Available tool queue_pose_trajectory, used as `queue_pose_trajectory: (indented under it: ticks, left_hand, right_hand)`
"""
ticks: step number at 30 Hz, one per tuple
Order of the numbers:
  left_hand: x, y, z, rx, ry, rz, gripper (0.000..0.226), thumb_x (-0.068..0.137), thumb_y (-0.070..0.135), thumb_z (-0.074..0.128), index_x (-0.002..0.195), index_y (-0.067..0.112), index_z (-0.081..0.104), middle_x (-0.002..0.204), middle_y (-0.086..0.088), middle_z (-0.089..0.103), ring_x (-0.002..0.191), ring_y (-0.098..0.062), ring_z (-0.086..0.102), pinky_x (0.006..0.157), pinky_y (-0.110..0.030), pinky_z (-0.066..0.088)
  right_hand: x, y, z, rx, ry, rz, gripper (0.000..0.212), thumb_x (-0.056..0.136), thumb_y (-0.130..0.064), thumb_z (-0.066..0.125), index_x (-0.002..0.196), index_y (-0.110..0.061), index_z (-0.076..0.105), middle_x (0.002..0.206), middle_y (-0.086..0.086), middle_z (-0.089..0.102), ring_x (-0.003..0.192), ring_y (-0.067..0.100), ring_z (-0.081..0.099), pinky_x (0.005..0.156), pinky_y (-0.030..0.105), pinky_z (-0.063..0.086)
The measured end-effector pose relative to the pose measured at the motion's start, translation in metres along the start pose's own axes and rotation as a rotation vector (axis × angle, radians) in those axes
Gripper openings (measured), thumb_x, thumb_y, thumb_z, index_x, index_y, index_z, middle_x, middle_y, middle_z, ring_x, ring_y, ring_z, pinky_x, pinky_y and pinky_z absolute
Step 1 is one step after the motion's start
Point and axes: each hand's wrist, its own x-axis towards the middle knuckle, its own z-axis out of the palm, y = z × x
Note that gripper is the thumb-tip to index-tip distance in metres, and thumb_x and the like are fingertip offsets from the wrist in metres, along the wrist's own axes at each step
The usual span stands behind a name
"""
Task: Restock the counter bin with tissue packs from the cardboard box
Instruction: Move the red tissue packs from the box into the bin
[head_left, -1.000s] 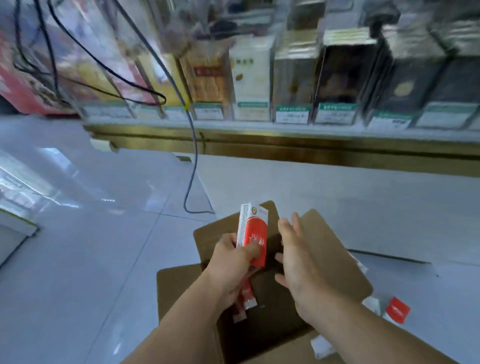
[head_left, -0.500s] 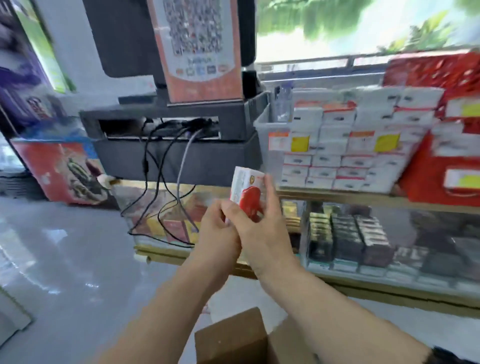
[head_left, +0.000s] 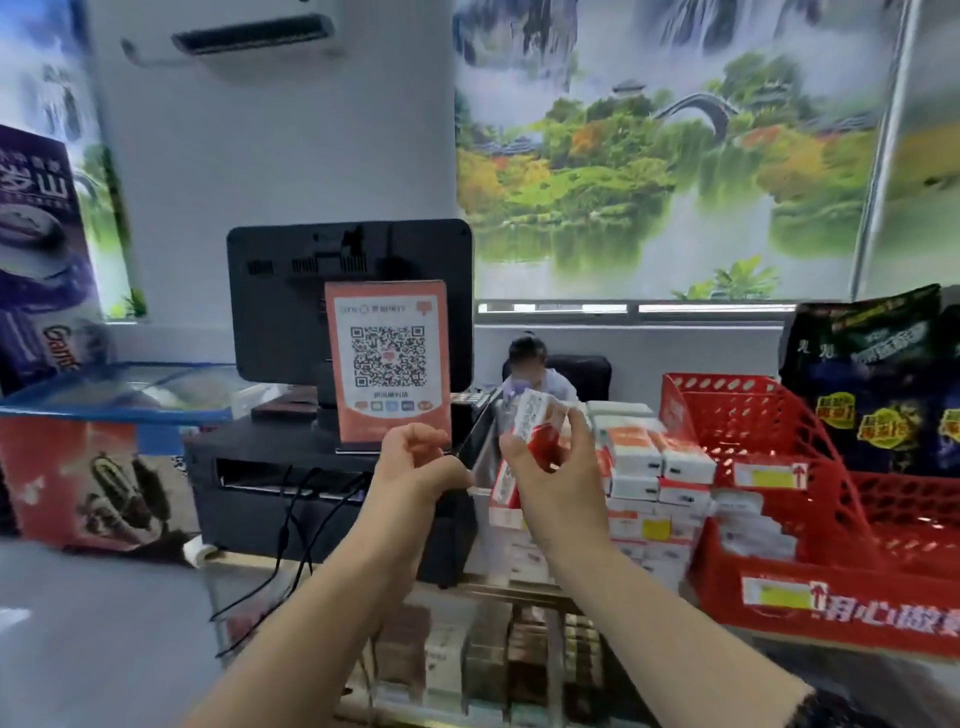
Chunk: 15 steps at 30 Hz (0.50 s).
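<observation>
1. At the far left we see a freezer chest (head_left: 78, 483) with a red ice-cream picture on its front and a glass lid on top.
2. Next comes a black till (head_left: 348, 301) with its screen turned away from us. An orange QR sign (head_left: 389, 364) stands in front of the screen, and black cables (head_left: 291, 519) hang down from the base.
3. Our left hand (head_left: 415, 467) is raised before the till's right edge. Its fingers are curled together towards the palm with nothing visible in them. It is just beside the bin's near left corner, and we cannot tell whether it touches.
4. Our right hand (head_left: 561, 483) has its fingers clamped on a white and red tissue pack (head_left: 535, 421). The pack is tilted and held above the left end of the bin.
5. The clear bin (head_left: 488, 452) sits on the tabletop between the till and a red basket. Stacked tissue packs (head_left: 636, 457) fill it almost to the top.
6. The red basket (head_left: 769, 457) stands just to the right of the bin, with dark snack bags (head_left: 872, 374) behind it.
</observation>
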Motion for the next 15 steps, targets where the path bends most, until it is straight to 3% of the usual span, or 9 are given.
queue_pose_trajectory:
  ticks: [2,3,5,7,11,15]
  left_hand:
    - [0.014,0.019,0.002,-0.054,0.008,0.018,0.049,0.052,0.015,0.063,0.099,0.022,0.052,0.104,0.002,0.056,0.099,-0.014,0.054,0.091,-0.033,0.038]
    - [0.020,0.028,0.003,-0.078,0.003,0.023,0.051,0.053,0.016,0.064,0.103,0.023,0.052,0.109,0.002,0.056,0.103,-0.014,0.055,0.096,-0.035,0.038]
    - [0.034,0.043,0.006,-0.120,-0.015,0.028,0.054,0.055,0.017,0.064,0.107,0.023,0.053,0.113,0.000,0.054,0.109,-0.016,0.054,0.103,-0.038,0.038]
    - [0.049,0.056,0.011,-0.146,-0.041,0.029,0.055,0.055,0.019,0.063,0.108,0.022,0.053,0.110,0.001,0.054,0.109,-0.015,0.052,0.105,-0.039,0.036]
    - [0.076,0.067,0.026,-0.166,-0.096,0.045,0.052,0.056,0.021,0.061,0.107,0.025,0.053,0.113,0.002,0.055,0.109,-0.009,0.052,0.097,-0.034,0.040]
    - [0.096,0.062,0.036,-0.187,-0.134,0.017,0.053,0.057,0.023,0.061,0.110,0.026,0.054,0.118,0.002,0.055,0.107,-0.006,0.051,0.080,-0.028,0.043]
  right_hand:
    - [0.023,-0.004,-0.007,-0.173,0.002,-0.008,0.069,0.090,-0.036,0.059,0.145,-0.034,0.016,0.113,-0.010,0.044,0.080,-0.002,0.049,0.059,0.003,0.041]
    - [0.035,-0.005,-0.009,-0.258,0.004,-0.015,0.069,0.092,-0.036,0.055,0.146,-0.033,0.013,0.115,-0.007,0.044,0.082,-0.001,0.048,0.064,0.002,0.039]
    - [0.059,-0.005,-0.012,-0.394,0.012,-0.030,0.063,0.095,-0.032,0.050,0.147,-0.027,0.015,0.132,0.002,0.046,0.105,0.016,0.051,0.086,0.022,0.041]
    - [0.082,-0.003,-0.014,-0.555,0.006,-0.032,0.055,0.094,-0.031,0.048,0.144,-0.024,0.026,0.139,0.009,0.042,0.119,0.029,0.046,0.099,0.037,0.039]
    - [0.115,0.006,-0.018,-0.892,0.024,0.077,0.046,0.089,-0.030,0.051,0.133,-0.023,0.040,0.143,0.013,0.029,0.121,0.039,0.038,0.099,0.041,0.035]
    - [0.133,0.021,-0.016,-1.096,0.023,0.126,0.048,0.085,-0.034,0.056,0.128,-0.020,0.041,0.136,0.013,0.031,0.116,0.038,0.038,0.093,0.040,0.037]
